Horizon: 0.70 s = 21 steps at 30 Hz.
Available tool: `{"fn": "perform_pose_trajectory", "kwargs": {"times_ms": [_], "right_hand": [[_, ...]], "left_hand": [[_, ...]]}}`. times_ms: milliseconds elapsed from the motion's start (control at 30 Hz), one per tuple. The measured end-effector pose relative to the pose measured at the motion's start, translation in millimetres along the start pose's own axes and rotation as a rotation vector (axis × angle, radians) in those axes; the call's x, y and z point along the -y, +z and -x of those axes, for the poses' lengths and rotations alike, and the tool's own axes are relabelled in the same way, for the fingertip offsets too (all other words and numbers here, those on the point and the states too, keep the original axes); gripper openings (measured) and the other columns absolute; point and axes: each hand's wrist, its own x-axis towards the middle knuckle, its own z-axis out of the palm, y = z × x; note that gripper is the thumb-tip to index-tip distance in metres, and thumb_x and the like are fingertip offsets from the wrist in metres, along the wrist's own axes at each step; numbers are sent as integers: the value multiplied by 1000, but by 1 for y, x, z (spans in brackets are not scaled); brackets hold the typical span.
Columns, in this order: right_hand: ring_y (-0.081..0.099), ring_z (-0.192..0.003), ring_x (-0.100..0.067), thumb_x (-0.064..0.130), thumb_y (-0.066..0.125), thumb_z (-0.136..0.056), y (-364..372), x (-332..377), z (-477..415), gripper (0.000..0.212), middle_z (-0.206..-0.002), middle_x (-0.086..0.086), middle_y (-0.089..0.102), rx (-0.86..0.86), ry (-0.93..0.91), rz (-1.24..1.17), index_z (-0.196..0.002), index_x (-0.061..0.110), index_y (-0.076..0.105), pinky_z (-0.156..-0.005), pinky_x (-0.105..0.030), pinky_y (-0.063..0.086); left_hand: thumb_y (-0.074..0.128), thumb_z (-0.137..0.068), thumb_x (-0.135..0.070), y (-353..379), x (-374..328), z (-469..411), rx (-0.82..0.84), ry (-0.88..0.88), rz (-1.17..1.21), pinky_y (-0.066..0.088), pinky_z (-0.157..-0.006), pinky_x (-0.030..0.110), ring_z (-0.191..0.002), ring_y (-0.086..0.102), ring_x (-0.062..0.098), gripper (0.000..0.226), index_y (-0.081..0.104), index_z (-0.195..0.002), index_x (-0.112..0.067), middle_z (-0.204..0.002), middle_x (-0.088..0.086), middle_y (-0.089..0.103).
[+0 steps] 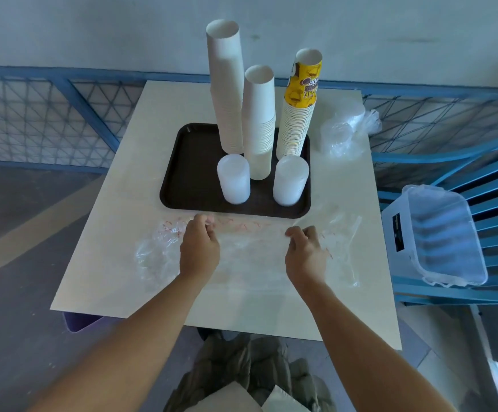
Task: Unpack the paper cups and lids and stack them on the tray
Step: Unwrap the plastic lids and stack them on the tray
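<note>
While three tall cup stacks (pixel 227 87) and two short, round lid stacks (pixel 233 178) already stand on the dark tray (pixel 182 173), the left hand (pixel 199 248) and right hand (pixel 305 252) each pinch the flat, crinkly clear bag (pixel 250 257) just in front, and one wrapped lid pack (pixel 345 129) waits beside the tray

left hand (pixel 199 248) showing bare, no glove | right hand (pixel 305 254) showing bare | forearms showing no sleeves | olive camouflage trousers (pixel 242 370) showing below
</note>
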Motion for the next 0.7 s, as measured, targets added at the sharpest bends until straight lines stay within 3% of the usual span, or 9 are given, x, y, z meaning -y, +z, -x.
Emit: {"fn": "perform_pose_trajectory", "kwargs": {"times_ms": [100, 200, 267, 367, 467, 567, 633, 700], "right_hand": [[56, -55, -38, 5, 60, -98, 11, -8, 6, 24, -112, -12, 51, 38, -40, 47, -119, 14, 64, -44, -36, 42], [60, -80, -37, 8, 61, -97, 16, -15, 13, 34, -119, -13, 46, 50, -55, 66, -130, 13, 60, -52, -39, 47], [52, -98, -39, 8, 62, -91, 12, -14, 19, 41, -123, -15, 47, -3, -101, 92, -131, 14, 61, -71, -49, 53], [45, -116, -39, 17, 59, -85, -4, -2, 30, 49, -135, -13, 44, -103, -71, 55, -133, 18, 61, -98, -54, 42], [42, -134, -39, 18, 56, -89, -12, 14, 46, 46, -146, -14, 41, -128, -130, -16, -136, 16, 59, -110, -55, 35], [34, -148, -39, 17, 52, -99, 13, 17, 47, 42, -156, -18, 40, -33, -270, 31, -140, 10, 58, -119, -57, 30], [16, -158, -32, 23, 43, -105, 35, 19, 43, 47, -167, -14, 29, 113, -298, 91, -150, 11, 49, -126, -56, 20], [-7, -161, -24, 30, 31, -109, 50, 25, 45, 55, -174, -8, 5, 288, -353, 215, -161, 14, 31, -130, -53, 7]], "left_hand": [[48, -109, -15, 11, 18, 4, 39, 99, -127, 49, -74, 32, -90, 61, 23, 20, 61, -124, -11, -122, 11, 58], [54, -105, -18, 13, 34, 7, 33, 199, -167, 56, -83, 36, -108, 60, 29, 21, 64, -122, -10, -127, 15, 55], [55, -102, -18, 9, 37, 15, -65, 300, -165, 55, -94, 44, -119, 52, 30, 23, 65, -120, -8, -125, 15, 58], [59, -100, -18, -1, 34, 31, -157, 439, -162, 48, -105, 44, -128, 50, 34, 30, 64, -128, -7, -136, 16, 56], [52, -106, -34, 3, 27, 46, -4, 532, -303, 38, -118, 45, -145, 42, 33, 48, 53, -150, -15, -159, 14, 42], [23, -110, -54, 34, 38, 35, 235, 535, -534, 21, -127, 51, -160, 20, 32, 64, 27, -167, -24, -175, 9, 18], [6, -108, -58, 48, 54, 27, 340, 531, -677, 16, -129, 55, -162, 16, 33, 72, 25, -167, -22, -176, 9, 14], [-3, -107, -60, 54, 70, 27, 403, 539, -778, 15, -128, 58, -161, 16, 35, 78, 25, -167, -18, -175, 11, 14]]}}
